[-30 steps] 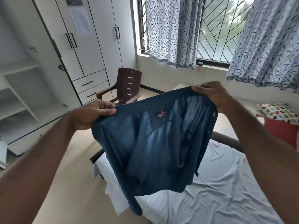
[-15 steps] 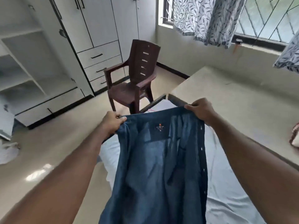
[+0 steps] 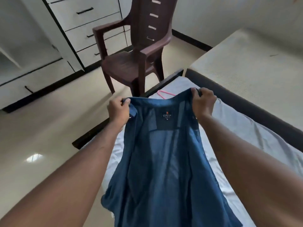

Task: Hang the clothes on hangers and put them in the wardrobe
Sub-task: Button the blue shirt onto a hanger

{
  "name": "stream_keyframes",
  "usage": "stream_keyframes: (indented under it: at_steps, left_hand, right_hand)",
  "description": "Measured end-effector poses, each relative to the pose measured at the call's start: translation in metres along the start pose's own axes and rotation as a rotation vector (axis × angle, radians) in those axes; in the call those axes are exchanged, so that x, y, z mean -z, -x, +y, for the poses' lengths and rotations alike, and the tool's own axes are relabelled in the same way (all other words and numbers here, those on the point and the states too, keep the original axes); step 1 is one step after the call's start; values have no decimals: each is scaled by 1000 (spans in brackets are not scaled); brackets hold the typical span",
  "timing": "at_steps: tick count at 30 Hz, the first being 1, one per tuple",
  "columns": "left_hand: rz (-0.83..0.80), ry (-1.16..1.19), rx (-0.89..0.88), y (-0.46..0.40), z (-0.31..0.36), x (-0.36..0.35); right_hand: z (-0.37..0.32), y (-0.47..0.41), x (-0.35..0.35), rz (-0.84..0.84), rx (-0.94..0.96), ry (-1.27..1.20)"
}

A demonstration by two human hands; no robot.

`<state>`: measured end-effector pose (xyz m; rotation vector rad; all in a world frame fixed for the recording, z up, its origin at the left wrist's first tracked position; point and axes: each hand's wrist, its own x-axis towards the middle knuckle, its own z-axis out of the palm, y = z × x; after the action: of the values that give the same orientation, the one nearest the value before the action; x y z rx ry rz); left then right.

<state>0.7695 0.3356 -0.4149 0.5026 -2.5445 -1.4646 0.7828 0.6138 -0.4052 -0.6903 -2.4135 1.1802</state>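
Left hand [image 3: 118, 110] pinches left shoulder of blue shirt [image 3: 164, 161], fingers curled round fabric. Right hand [image 3: 203, 102] grips right shoulder, fingers closed over cloth. Shirt held open between 2 hands, inside label [image 3: 166, 115] facing camera, body hanging down over near end of bed sheet [image 3: 237, 128]. Pink hanger [image 3: 163, 94] lies on sheet just beyond collar, mostly hidden by shirt. Brown plastic chair [image 3: 136, 51] stands far, past bed end. White wardrobe drawers [image 3: 85, 13] far left. Beige mattress [image 3: 254, 63] far right.
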Motion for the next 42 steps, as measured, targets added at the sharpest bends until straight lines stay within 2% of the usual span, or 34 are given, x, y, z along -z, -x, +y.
stream_keyframes:
  at_steps: [2,4,6,8,9,10,12,15,18,24,27,31,36,38,40,42]
  left_hand:
    - [68,7,-32,-29,-18,-23]
    - [87,15,-38,-49,-48,-50]
    - [1,-50,-5,-50,-89,-76]
    - [-142,-129,31,-37,-139,-104]
    - [-217,-168,45,-26,-168,-118]
    - [-277,-205,49,-12,-190,-130]
    - [-337,-215,46,11,-230,-150]
    - [-247,-102,48,18,-263,-170]
    - [-186,-68,16,16,-268,-178]
    - [-158,-17,5,28,-266,-179]
    - [-162,-6,24,37,-261,-176]
    - [-44,67,30,70,-244,-175]
    - [-32,290,74,138,-221,-195]
    - [4,283,62,161,-209,-199]
    - [29,233,44,176,-201,-199]
    - [48,159,48,185,-194,-196]
  right_hand:
    - [15,-18,-38,93,-4,-63]
    - [40,-28,-78,88,-13,-121]
    - [84,-18,-114,-125,-45,-90]
    - [153,4,-153,-427,-57,136]
    - [189,18,-171,-528,-61,251]
    - [218,33,-186,-560,-56,310]
    - [253,54,-213,-463,20,368]
    - [271,62,-241,-289,210,515]
    - [284,60,-250,-211,318,542]
    - [295,59,-259,-198,341,502]
    - [290,61,-258,-225,300,442]
    - [285,63,-250,-278,222,342]
    - [284,60,-225,-471,273,230]
    - [282,55,-198,-536,295,41]
    - [283,39,-163,-474,280,-134]
    - [292,12,-134,-379,296,-73]
